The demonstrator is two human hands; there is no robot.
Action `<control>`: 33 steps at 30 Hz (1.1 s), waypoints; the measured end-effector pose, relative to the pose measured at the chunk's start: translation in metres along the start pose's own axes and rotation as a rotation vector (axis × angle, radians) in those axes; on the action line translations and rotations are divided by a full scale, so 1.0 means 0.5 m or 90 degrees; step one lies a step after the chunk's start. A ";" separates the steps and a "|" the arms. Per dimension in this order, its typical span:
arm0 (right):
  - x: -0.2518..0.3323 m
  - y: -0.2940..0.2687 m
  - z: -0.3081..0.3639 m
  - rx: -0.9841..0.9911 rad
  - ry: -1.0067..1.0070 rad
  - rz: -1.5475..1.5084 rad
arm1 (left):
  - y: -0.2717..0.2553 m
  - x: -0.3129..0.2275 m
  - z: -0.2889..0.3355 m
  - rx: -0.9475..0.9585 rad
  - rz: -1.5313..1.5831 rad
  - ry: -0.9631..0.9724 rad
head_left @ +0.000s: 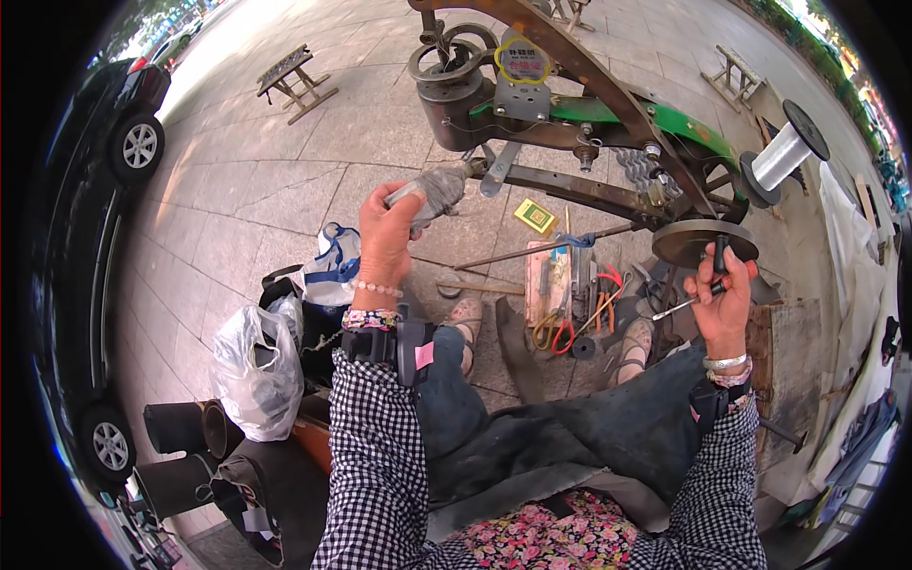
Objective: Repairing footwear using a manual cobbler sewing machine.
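Observation:
My left hand [388,233] is closed around a grey, shoe-like fabric piece [439,193], whose far end meets the narrow arm tip of a hand-cranked shoe-patching machine [579,185]. Over at the machine's round hand wheel [698,242], my right hand [720,302] grips the upright black crank handle [720,255]. A thin metal-shafted tool [673,311], like a screwdriver, also sticks out leftward from the right hand; its handle is mostly covered by the fingers. Something orange-red [751,270] shows beside those fingers, too little to name.
Scissors [562,337], red-handled pliers [611,277] and other tools lie between my feet, near a yellow packet [536,218]. A white thread spool [784,157] is mounted at right. Plastic bag [256,370] and boots [180,427] stand left; folding stools [293,81] and a parked car [95,237] are beyond.

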State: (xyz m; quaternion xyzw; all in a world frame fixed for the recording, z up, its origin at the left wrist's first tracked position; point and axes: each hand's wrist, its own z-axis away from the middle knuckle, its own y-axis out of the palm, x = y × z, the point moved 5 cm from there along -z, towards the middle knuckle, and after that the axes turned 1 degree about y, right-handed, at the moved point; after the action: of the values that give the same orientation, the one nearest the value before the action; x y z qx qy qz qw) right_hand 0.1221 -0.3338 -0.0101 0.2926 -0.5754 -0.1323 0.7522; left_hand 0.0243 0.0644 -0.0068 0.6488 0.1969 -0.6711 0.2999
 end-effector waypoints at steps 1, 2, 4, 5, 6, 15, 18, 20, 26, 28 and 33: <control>0.003 0.002 0.002 0.000 -0.001 -0.003 | 0.001 -0.006 0.002 0.000 0.001 0.006; 0.006 0.003 0.005 -0.005 -0.001 -0.005 | 0.002 -0.012 0.005 0.001 -0.001 0.008; 0.007 0.005 0.006 -0.011 0.001 -0.007 | 0.002 -0.018 0.008 -0.005 -0.018 0.012; 0.006 0.006 0.006 -0.014 0.002 -0.008 | 0.002 -0.018 0.009 -0.005 -0.019 0.010; 0.005 0.006 0.006 -0.016 0.004 -0.010 | 0.003 -0.020 0.010 -0.007 -0.026 0.018; 0.004 0.003 0.006 -0.003 -0.002 -0.007 | 0.009 -0.031 0.011 -0.015 -0.104 0.082; 0.005 0.002 0.006 -0.014 0.000 -0.008 | 0.014 -0.039 0.009 -0.030 -0.162 0.146; 0.005 0.001 0.006 -0.007 -0.001 -0.006 | 0.017 -0.043 0.011 -0.044 -0.198 0.174; 0.004 0.001 0.006 -0.005 -0.003 -0.003 | 0.030 -0.062 0.022 -0.053 -0.300 0.280; 0.004 0.000 0.006 -0.006 -0.004 -0.001 | 0.034 -0.067 0.024 -0.051 -0.312 0.313; 0.003 0.000 0.006 -0.007 -0.003 0.000 | 0.043 -0.081 0.033 -0.090 -0.337 0.362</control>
State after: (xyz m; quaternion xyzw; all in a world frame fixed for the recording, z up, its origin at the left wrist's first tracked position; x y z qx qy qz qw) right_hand 0.1198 -0.3355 -0.0082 0.2882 -0.5763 -0.1357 0.7526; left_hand 0.0251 0.0438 0.0375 0.7133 0.4783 -0.5036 0.0944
